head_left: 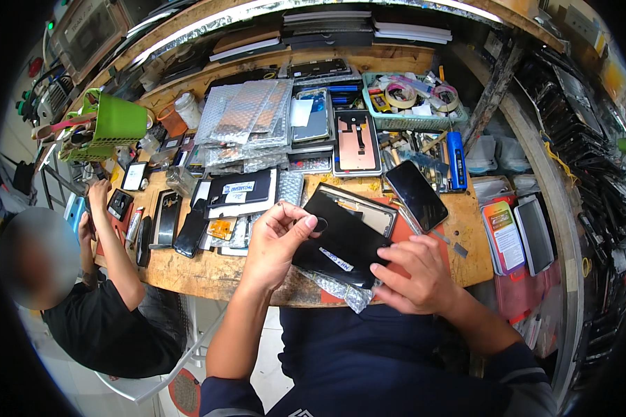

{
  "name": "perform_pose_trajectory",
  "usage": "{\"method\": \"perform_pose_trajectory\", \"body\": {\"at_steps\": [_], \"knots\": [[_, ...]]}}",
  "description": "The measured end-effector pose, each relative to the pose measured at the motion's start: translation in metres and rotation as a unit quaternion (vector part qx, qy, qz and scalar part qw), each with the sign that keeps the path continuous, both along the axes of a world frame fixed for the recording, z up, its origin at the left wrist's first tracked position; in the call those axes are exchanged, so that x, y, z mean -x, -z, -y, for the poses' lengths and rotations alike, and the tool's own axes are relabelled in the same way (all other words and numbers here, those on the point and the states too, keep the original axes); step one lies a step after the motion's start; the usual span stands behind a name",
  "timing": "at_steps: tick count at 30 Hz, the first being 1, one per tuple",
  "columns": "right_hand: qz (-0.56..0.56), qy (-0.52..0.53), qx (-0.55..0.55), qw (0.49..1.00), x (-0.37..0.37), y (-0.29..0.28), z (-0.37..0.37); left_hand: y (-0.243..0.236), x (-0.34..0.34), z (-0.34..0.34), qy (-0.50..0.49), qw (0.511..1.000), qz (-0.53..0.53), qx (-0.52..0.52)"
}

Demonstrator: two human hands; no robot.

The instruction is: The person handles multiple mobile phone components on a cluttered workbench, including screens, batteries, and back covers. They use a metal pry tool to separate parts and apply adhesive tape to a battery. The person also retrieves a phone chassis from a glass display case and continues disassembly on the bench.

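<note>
Between the thumb and fingertips of my left hand (277, 236) is a small round dark piece (319, 224), too small to name. It overlaps the left part of a flat black glass-like panel (348, 240), which carries a white handwritten label (336, 260). My right hand (419, 275) has its curled fingers at the panel's lower right edge, gripping it there. Behind the panel lies an open tablet-like housing (372, 217) with a pale inside. Crumpled bubble wrap (348, 290) shows under the panel's near edge, along with an orange-red mat (396, 267).
A black smartphone (416, 196) lies right of the panel, near a blue screwdriver (456, 160). Bubble-wrapped packs (247, 115) and screens are stacked behind. A turquoise basket (424, 124) holds tape rolls. At the left, another person's arm (122, 254) reaches over the bench (177, 281).
</note>
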State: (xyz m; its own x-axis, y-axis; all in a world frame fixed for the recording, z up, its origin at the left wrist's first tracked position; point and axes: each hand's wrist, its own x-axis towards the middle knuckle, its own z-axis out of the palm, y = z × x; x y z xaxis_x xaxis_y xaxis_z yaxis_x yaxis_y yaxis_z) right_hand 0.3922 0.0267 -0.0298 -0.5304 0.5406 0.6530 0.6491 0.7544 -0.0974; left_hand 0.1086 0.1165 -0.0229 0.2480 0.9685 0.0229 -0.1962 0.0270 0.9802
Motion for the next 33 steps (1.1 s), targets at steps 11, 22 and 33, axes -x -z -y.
{"method": "perform_pose_trajectory", "body": {"at_steps": [11, 22, 33], "knots": [[-0.044, 0.094, 0.098, 0.99, 0.041, -0.042, -0.024, -0.029, -0.021, 0.019, 0.007, 1.0, 0.016, -0.006], [-0.113, 0.074, 0.05, 0.99, 0.03, -0.047, -0.021, -0.039, -0.006, 0.018, -0.063, 0.998, -0.022, -0.003], [0.023, 0.08, 0.004, 0.997, 0.034, -0.05, -0.026, -0.025, -0.011, 0.018, 0.067, 0.993, 0.05, 0.083]]}}
